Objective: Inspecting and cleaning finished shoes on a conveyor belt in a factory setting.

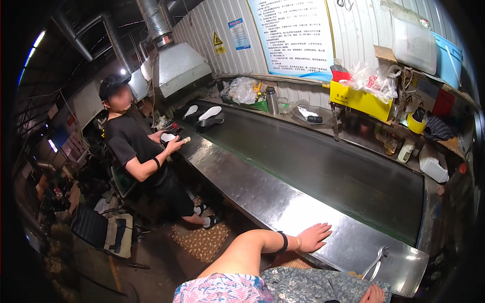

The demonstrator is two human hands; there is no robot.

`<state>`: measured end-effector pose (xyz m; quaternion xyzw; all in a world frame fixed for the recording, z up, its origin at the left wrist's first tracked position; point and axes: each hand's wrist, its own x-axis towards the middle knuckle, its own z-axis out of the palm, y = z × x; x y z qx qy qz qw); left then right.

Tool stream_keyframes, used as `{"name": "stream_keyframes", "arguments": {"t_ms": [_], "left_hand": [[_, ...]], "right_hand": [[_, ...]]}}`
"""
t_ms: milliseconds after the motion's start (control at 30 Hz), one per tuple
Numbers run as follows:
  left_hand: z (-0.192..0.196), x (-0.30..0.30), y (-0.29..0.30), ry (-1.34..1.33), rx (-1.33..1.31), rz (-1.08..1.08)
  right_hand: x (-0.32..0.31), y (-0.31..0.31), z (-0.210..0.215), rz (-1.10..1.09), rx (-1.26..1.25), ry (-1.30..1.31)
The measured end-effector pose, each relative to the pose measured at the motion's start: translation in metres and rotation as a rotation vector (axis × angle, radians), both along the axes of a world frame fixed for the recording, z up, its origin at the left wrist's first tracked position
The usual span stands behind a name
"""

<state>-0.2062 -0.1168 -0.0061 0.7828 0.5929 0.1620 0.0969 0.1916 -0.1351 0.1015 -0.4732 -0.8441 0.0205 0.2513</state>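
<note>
My left hand [313, 237] lies palm down with its fingers spread on the shiny metal ledge [242, 174] along the dark conveyor belt [323, 166]. Nothing is in it. Only part of my right hand [373, 294] shows at the lower edge, its fingers resting against my patterned grey apron [313, 285]. Close to that hand, metal pliers [376, 262] lie on the ledge with the handles toward me. Dark shoe parts with white insoles [209, 113] sit at the belt's far end.
A co-worker [136, 136] stands at the ledge's far left, holding a dark shoe piece with a white insole [169, 137]. Behind the belt, a shelf carries a thermos [272, 101], a yellow box [361, 101] of plastic bags and a white bottle [405, 150]. A metal hood [182, 70] hangs over the far end.
</note>
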Motion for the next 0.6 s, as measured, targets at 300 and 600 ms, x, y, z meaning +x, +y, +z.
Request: {"name": "stream_keyframes", "arguments": {"t_ms": [300,600], "left_hand": [[0.001,-0.001,0.002,0.010,0.007,-0.009],[0.004,-0.004,0.005,0.016,-0.010,-0.003]], "right_hand": [[-0.004,0.000,0.006,0.000,0.007,0.006],[-0.002,0.004,-0.001,-0.023,0.027,-0.004]]}}
